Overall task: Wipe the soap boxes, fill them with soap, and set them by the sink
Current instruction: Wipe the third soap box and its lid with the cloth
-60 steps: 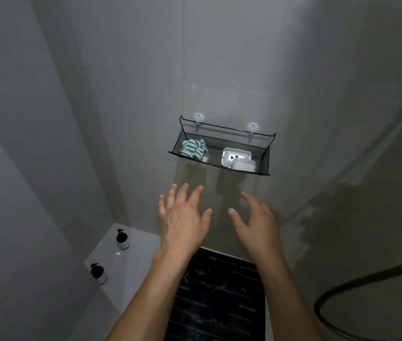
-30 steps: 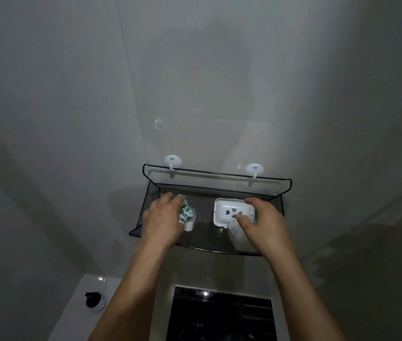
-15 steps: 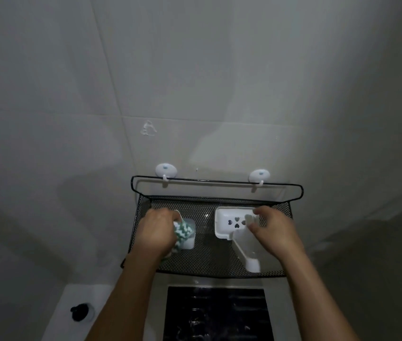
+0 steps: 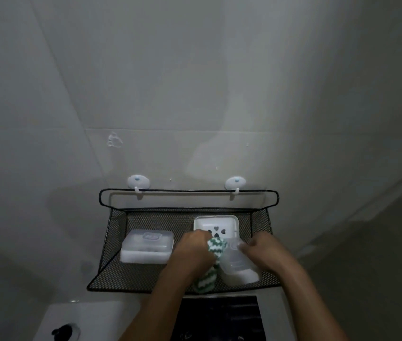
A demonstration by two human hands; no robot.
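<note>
We grip green-white cloth [image 4: 216, 244] in left hand [image 4: 193, 252], clear lid [image 4: 235, 258] in right hand [image 4: 266, 254]; cloth touching lid's left edge, above wire shelf [image 4: 111, 232] front-right corner.

- Pale grey tiled wall [image 4: 195, 82] fills my view, grout lines crossing at 12 o'clock, dim light throughout.
- A black wire mesh basket [image 4: 111, 242] hangs from two white wall hooks [image 4: 138, 182].
- A glossy black panel [image 4: 219, 318] sits at 6 o'clock.
- A white ledge [image 4: 86, 316] at 7 o'clock carries a black-capped bottle [image 4: 64, 332].
- A brighter patch on the wall lies above the basket.
</note>
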